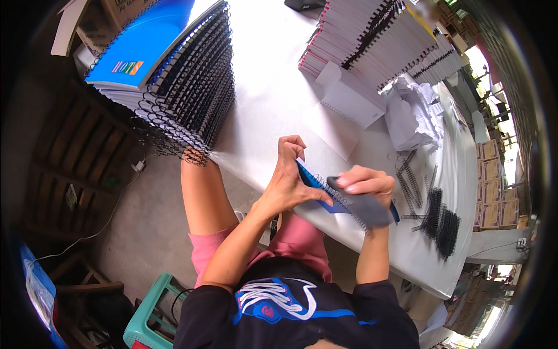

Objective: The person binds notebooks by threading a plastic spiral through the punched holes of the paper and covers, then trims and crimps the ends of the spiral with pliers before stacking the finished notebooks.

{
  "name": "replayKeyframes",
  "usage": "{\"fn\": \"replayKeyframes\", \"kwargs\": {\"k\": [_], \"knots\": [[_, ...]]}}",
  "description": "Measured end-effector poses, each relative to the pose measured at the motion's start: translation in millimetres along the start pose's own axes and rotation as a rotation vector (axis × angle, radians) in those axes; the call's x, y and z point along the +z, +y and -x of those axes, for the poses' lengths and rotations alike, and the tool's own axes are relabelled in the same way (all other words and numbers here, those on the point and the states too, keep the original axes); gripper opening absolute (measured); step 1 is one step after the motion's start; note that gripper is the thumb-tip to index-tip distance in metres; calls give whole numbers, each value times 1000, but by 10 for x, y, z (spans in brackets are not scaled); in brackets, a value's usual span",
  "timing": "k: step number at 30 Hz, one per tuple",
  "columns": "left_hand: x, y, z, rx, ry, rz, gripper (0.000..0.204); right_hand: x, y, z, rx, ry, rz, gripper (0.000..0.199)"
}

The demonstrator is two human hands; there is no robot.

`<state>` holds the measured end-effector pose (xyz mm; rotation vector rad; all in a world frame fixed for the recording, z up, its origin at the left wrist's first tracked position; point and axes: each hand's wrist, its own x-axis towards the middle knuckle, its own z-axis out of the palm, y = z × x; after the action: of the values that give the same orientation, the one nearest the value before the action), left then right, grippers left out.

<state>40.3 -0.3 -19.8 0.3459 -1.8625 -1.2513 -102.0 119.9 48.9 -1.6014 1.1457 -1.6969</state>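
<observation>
My left hand (283, 185) grips a blue-covered notebook (332, 207) over the table's near edge, its thumb pressed along the bound side. A black wire coil (332, 191) runs along that edge of the notebook. In my right hand (369, 181) is a flat dark grey tool (367, 210), smeared by motion, held against or just over the coil. Its exact kind does not show. Loose black coils (443, 224) lie in a heap to the right of my right hand, with longer coils (410, 181) beside them.
A tall stack of blue spiral notebooks (157, 41) stands on the table's left. Bound notebooks (381, 35) are piled at the far right, near crumpled white sheeting (411, 113) and lined paper (351, 99). A green stool (152, 311) stands at lower left; cardboard boxes (497, 195) are beyond the table.
</observation>
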Motion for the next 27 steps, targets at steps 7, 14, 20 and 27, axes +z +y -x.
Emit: {"fn": "replayKeyframes", "kwargs": {"k": [7,14,20,27], "knots": [[-30,-73,28,2,-66,-49,104,197,-80,-206,150,-59,363,24],[-61,-10,44,-18,-41,43,104,268,-35,-223,366,18,406,25],[-46,-61,17,7,14,100,61,-98,-72,-18,436,164,865,41],[-54,264,19,-442,165,452,16,-244,-207,1381,815,413,1698,62]]}}
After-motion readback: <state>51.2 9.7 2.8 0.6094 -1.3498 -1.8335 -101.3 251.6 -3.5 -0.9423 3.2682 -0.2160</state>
